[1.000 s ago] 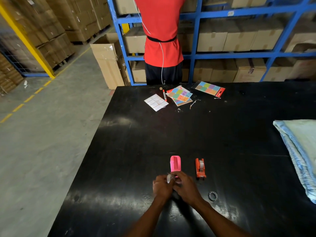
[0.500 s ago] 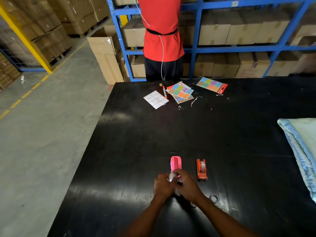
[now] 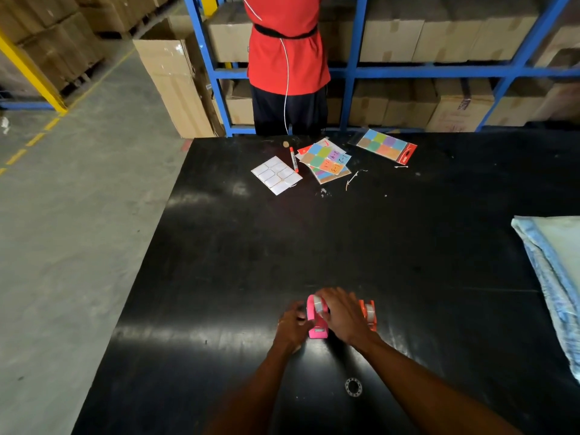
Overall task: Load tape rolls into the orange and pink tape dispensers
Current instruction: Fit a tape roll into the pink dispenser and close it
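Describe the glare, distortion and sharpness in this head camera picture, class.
Head view: overhead light glares as a pale band on the glossy black table left of the hands; wide-angle distortion leans the blue shelving; the pink dispenser stays fairly sharp.

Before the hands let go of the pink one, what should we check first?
1. Tape roll sits in the pink dispenser: ok, it shows at the top of the slot, though whether it is fully seated cannot be told.
2. Left hand steadies the pink dispenser's side: ok.
3. Right hand has its grip on the roll: ok, fingers rest over it.
4. Tape end pulled to the cutter: cannot tell, too small.
5. Orange dispenser has its roll: ok, a clear roll shows inside.
6. Loose ring on the table: ok, it lies apart from both dispensers.
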Available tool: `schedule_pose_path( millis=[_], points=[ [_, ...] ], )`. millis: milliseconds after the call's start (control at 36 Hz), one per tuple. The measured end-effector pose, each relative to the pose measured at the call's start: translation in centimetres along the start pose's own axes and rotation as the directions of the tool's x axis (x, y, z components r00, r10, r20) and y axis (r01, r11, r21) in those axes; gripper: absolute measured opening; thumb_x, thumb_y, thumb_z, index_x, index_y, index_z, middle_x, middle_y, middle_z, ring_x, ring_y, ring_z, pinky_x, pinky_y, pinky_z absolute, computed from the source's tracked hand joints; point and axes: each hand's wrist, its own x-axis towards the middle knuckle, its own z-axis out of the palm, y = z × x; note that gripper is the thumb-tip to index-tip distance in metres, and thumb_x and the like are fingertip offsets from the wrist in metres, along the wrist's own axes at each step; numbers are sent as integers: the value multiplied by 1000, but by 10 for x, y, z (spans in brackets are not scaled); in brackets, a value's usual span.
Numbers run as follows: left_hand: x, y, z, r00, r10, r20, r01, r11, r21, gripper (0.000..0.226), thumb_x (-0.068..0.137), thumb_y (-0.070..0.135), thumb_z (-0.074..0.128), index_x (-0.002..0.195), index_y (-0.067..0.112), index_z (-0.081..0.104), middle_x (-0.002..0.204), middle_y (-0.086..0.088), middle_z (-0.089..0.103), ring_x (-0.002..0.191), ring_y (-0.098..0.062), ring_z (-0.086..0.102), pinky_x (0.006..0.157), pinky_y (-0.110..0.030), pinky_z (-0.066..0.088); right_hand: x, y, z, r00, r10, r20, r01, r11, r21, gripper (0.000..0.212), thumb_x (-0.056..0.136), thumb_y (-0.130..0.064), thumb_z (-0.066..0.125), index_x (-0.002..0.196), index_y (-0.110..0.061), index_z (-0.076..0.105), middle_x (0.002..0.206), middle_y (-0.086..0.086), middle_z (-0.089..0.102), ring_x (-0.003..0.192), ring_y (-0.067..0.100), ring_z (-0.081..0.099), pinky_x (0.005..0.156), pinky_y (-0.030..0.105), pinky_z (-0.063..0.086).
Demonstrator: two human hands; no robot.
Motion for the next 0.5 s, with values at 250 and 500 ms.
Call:
schedule_pose_path(
  millis=[250,500],
  points=[
    [23,-21,14,1000,5,-30,-9,995,-103,51,68,13,85,114,21,62,91,6,67,76,-3,60,66,-10,48,11,3,7,998,-16,54,23,993,-118,33,84,-22,68,116,-20,61,115,0,56,106,21,55,92,37,47],
    [31,-30,13,999,41,7,-39,986,-159,58,55,31,84,107,38,61,85,9,61,72,-15,55,61,-32,48,13,2,4,992,3,124,3,999,-48,34,90,-11,65,122,-19,59,118,0,52,105,20,58,84,39,55]
  ],
)
